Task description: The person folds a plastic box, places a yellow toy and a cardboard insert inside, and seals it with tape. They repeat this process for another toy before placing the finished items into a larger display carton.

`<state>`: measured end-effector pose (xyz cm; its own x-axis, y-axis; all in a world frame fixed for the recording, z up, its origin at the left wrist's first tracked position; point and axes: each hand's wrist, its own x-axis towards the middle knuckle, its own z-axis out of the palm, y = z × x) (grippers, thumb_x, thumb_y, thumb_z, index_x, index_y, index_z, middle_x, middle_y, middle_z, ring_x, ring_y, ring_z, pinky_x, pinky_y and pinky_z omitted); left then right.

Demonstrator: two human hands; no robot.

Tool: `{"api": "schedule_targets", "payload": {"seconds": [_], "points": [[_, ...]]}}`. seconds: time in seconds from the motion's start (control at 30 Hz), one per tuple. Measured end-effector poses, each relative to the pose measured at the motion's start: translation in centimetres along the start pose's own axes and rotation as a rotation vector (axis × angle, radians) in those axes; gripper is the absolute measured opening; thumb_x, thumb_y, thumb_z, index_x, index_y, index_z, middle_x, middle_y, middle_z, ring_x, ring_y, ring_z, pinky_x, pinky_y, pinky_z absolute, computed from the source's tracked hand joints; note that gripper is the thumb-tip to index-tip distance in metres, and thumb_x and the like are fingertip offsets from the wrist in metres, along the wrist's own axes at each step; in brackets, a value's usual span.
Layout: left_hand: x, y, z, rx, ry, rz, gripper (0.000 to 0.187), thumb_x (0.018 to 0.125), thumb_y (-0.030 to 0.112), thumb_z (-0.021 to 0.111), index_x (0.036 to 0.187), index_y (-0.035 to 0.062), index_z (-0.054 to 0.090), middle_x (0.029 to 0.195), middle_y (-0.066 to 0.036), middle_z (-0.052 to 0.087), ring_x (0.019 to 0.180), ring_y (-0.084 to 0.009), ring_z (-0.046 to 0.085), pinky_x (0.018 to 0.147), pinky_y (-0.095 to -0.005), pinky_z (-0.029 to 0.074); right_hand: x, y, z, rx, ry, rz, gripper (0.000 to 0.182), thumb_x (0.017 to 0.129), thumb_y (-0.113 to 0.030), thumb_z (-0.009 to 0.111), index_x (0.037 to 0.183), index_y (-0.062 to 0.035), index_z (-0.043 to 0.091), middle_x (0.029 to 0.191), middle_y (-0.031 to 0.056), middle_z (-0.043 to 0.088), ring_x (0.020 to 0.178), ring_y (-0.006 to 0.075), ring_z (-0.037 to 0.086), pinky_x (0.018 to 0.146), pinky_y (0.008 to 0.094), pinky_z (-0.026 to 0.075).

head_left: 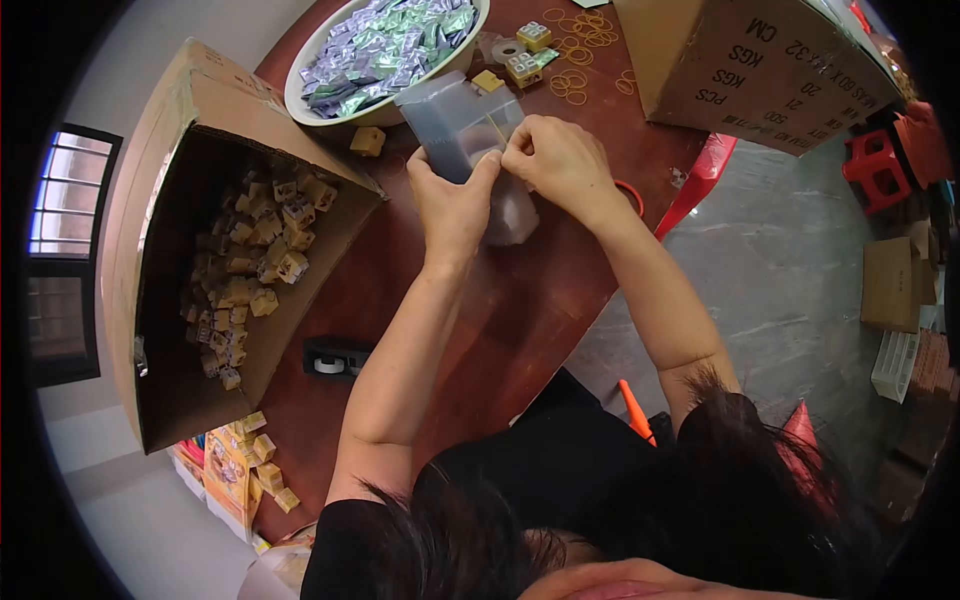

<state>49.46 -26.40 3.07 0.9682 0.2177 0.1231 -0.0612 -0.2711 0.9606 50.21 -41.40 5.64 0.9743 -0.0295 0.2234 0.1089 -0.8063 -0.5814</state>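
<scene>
A bundle of clear plastic bags (pixel 440 115) is gripped between the thumb and fingers of my left hand (pixel 452 205), above the red-brown table. My right hand (pixel 562 165) is closed in a pinch at the bundle's right side. A thin yellow rubber band (pixel 496 128) crosses the plastic and runs toward those fingertips; the exact grip is partly hidden. More clear plastic (pixel 512 218) hangs or lies below the hands. Beyond them are small yellow boxes (pixel 524 68) and loose rubber bands (pixel 590 32).
A white basin (pixel 294 88) full of small sachets stands at the back left. An open carton (pixel 160 290) of small yellow pieces lies at left, another carton (pixel 690 75) at back right. A black tape dispenser (pixel 335 358) sits near my left forearm. A red stool (pixel 876 172) stands beyond.
</scene>
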Motion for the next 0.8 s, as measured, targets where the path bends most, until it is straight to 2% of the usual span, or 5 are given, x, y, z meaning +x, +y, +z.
{"api": "schedule_targets", "payload": {"seconds": [0.07,0.27,0.4,0.57,0.8], "points": [[0.3,0.0,-1.0,-0.064,-0.013,-0.038,0.067,0.079,0.019,0.084,0.125,-0.0082,0.044,0.121,-0.017,0.056,0.106,-0.0218,0.061,0.09,-0.0319,0.052,0.6,0.0,-1.5,0.373,-0.397,0.098,0.016,0.092,-0.017,0.06,0.088,-0.0035,0.068,0.09,0.0091,0.071,0.081,0.0188,0.069,0.073,0.0367,0.055],[0.7,0.5,-3.8,-0.303,-0.143,-0.112,0.073,0.081,0.017,0.085,0.135,-0.0113,0.045,0.12,-0.016,0.06,0.106,-0.02,0.061,0.093,-0.0306,0.051,-0.8,3.6,0.7,1.696,-0.642,0.232,0.015,0.095,-0.021,0.065,0.096,-0.0056,0.069,0.081,-0.0031,0.064,0.056,0.0045,0.049,0.056,0.0276,0.049],[0.6,0.4,-6.1,-0.182,-0.238,-0.079,0.075,0.079,0.018,0.085,0.139,-0.0077,0.047,0.124,-0.014,0.06,0.11,-0.0205,0.061,0.096,-0.033,0.049,-0.9,2.5,-2.8,1.192,-0.506,0.301,0.017,0.093,-0.021,0.072,0.097,-0.0047,0.07,0.076,-0.0055,0.06,0.055,0.0002,0.038,0.048,0.0177,0.03],[-1.1,1.0,-6.2,0.044,-0.407,0.027,0.077,0.078,0.02,0.085,0.143,-0.0009,0.049,0.127,-0.012,0.061,0.111,-0.0199,0.061,0.1,-0.0349,0.048,2.9,2.6,-0.7,1.271,-0.29,0.245,0.018,0.091,-0.022,0.073,0.093,-0.0049,0.072,0.073,-0.0057,0.059,0.054,0.0004,0.042,0.046,0.0204,0.03],[-0.2,1.1,-7.7,-0.719,-0.218,-0.202,0.056,0.089,0.014,0.074,0.137,-0.001,0.051,0.127,-0.011,0.062,0.113,-0.0236,0.063,0.101,-0.039,0.051,0.7,5.0,2.1,1.101,-0.426,0.553,0.012,0.09,-0.021,0.07,0.089,-0.0091,0.068,0.07,-0.0042,0.058,0.059,0.003,0.046,0.049,0.0226,0.035]]}}
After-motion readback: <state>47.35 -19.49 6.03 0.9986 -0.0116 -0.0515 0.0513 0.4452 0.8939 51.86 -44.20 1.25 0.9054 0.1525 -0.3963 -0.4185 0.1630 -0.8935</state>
